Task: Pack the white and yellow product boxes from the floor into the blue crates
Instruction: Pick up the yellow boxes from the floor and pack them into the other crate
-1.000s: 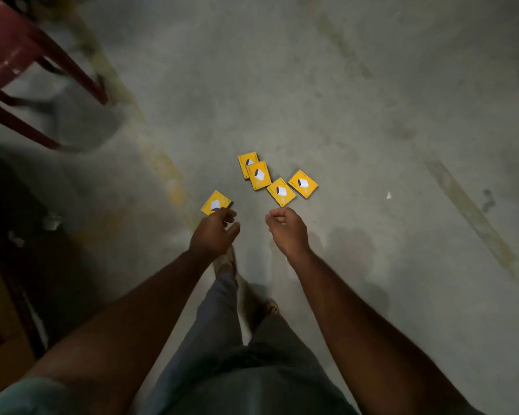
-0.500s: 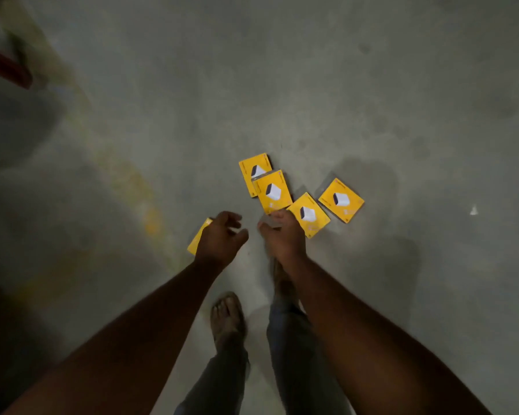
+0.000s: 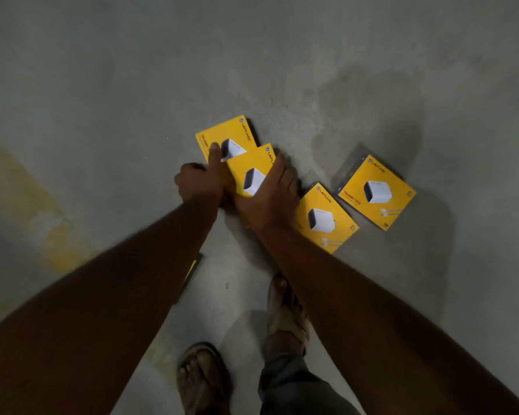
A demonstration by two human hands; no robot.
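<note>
Right hand (image 3: 270, 202) grips second yellow box (image 3: 249, 172) by edges; left hand (image 3: 200, 182) curled, thumb pressing far box (image 3: 222, 136). Two more boxes right of right hand, on floor (image 3: 102, 85). Judged light, rigid, glossy; pinch opposite edges.

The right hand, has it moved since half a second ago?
Yes. The right hand has gone forward from beside the third box onto the second box, which it now grips.

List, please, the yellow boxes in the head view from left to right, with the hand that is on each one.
Farthest box, left hand thumb on it → second box, right hand gripping it → third box, untouched → rightmost box, untouched.
</note>
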